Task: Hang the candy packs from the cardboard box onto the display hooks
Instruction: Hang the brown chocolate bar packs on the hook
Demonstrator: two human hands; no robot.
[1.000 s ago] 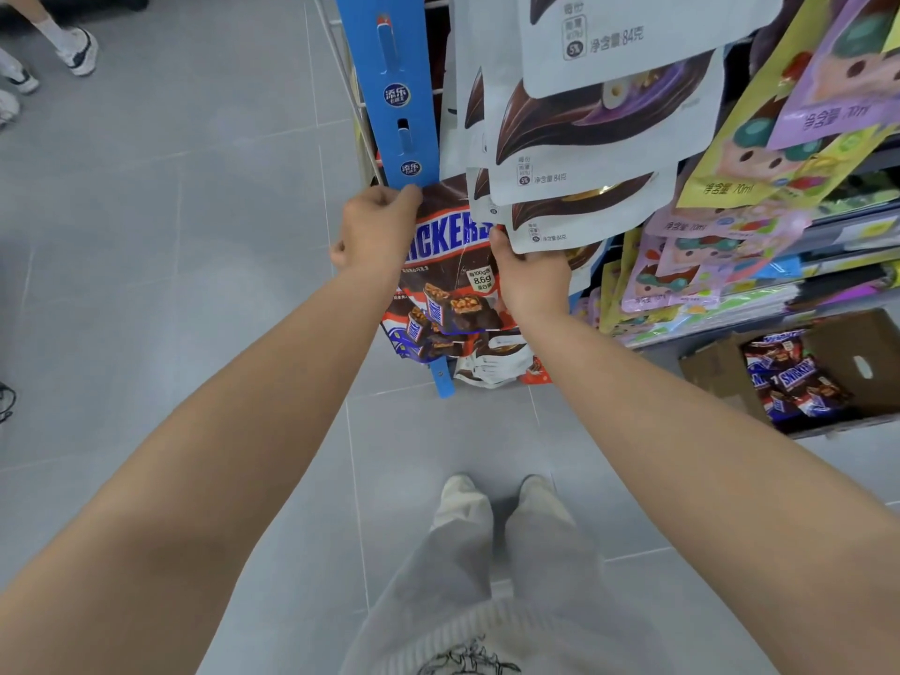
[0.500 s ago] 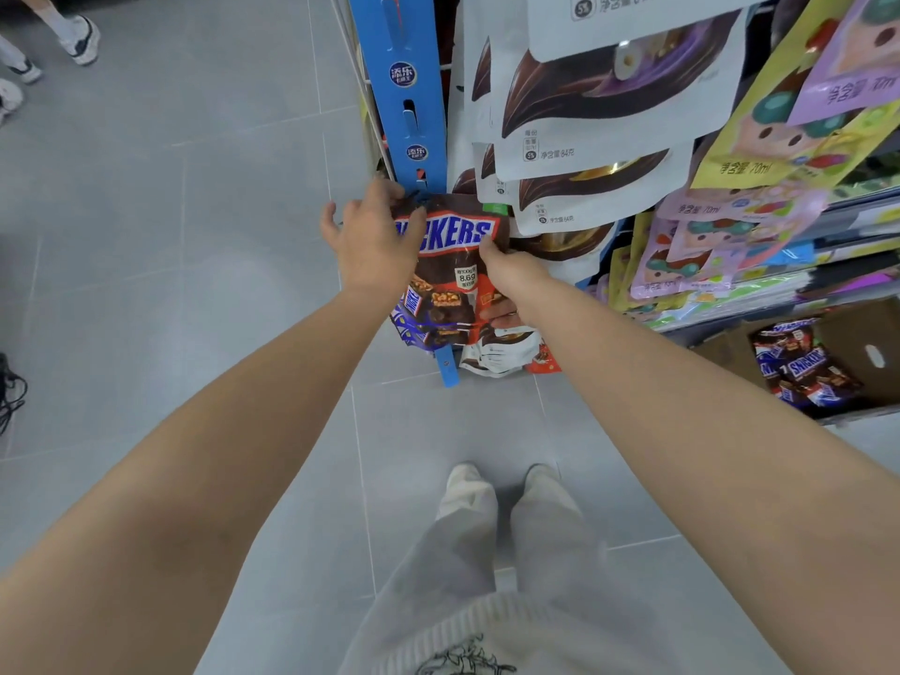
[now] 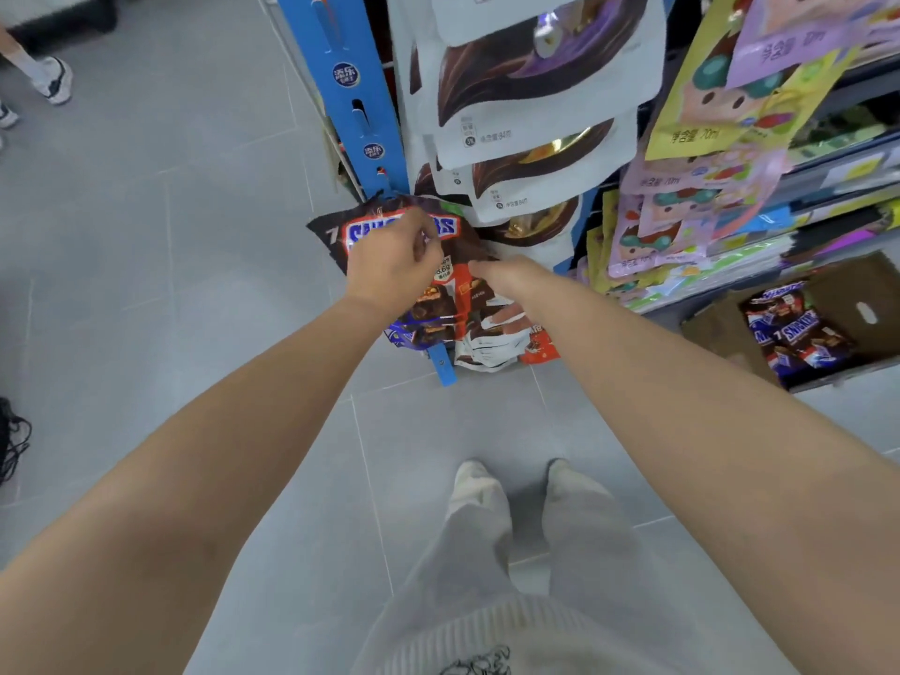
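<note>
The Snickers pack (image 3: 460,238) sits tilted at the foot of the blue display strip (image 3: 360,104), its top edge against the strip, well apart from the cardboard box (image 3: 842,289) off to the right. The left hand (image 3: 389,258) pinches its upper front. The right hand (image 3: 506,280) lies against its side, and I cannot tell whether it grips. The pack looks like a light, floppy, slippery bag, best held by the stiffer top seam.

I find open floor (image 3: 146,246) left of the blue hanging strip (image 3: 343,65), a free approach. On its right white pouches (image 3: 531,95) crowd close, and a candy pack (image 3: 363,233) covers the strip's lower part.
</note>
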